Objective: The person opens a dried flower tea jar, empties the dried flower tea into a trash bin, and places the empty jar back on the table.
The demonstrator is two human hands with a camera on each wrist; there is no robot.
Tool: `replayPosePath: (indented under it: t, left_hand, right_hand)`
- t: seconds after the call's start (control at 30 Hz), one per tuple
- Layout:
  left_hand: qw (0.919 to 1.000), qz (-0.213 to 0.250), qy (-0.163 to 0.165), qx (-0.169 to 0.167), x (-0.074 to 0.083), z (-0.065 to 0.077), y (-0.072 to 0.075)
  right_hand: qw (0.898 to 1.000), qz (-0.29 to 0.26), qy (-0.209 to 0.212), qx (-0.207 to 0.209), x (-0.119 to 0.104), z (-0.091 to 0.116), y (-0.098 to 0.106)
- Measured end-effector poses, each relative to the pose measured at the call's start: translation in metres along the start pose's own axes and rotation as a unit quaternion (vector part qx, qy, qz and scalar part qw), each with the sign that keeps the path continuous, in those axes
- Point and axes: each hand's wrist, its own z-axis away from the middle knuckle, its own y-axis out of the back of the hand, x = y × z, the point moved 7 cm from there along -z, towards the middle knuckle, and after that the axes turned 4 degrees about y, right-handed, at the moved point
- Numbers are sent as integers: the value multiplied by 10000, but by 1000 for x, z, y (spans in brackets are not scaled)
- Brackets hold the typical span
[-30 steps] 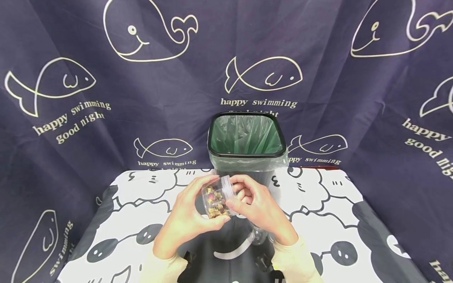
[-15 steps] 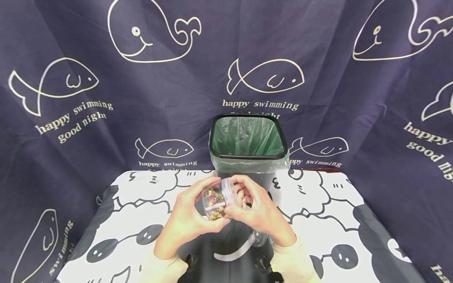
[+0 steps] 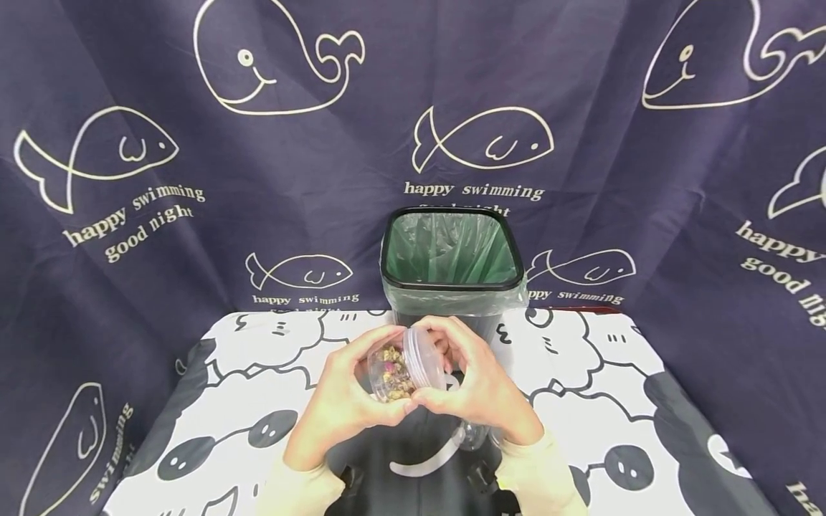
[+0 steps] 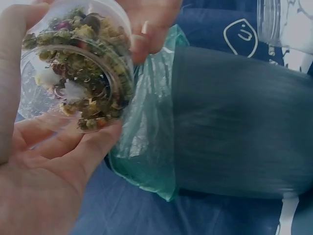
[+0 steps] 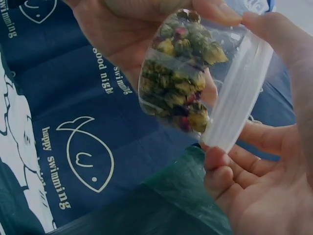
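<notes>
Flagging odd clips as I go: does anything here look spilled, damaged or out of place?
Nothing stands out. The jar is tipped sideways, but the left hand and right hand hold it, its lid is on, and no spill shows. The bin shows no visible damage.

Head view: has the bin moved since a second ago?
No. The bin keeps the same place against the fish drawing on the curtain; both shift slightly together in the picture, which looks like camera motion.
</notes>
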Motion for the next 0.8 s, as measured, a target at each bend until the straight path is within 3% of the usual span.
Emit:
replayPosePath:
  t: [0.3,0.6,0.8]
  left_hand:
    - [9999,27,-45,-103,1,2,2]
    - [9999,61,-32,-134,2,2,3]
    - [9999,-45,-36,-93,1,0,4]
  right_hand:
    - [9984,-353,-74,-447,-1,1,-4]
    - [9974,-337,-165,-615,-2,4,-3]
    - [9975,-165,49,-682,-6,0,-1]
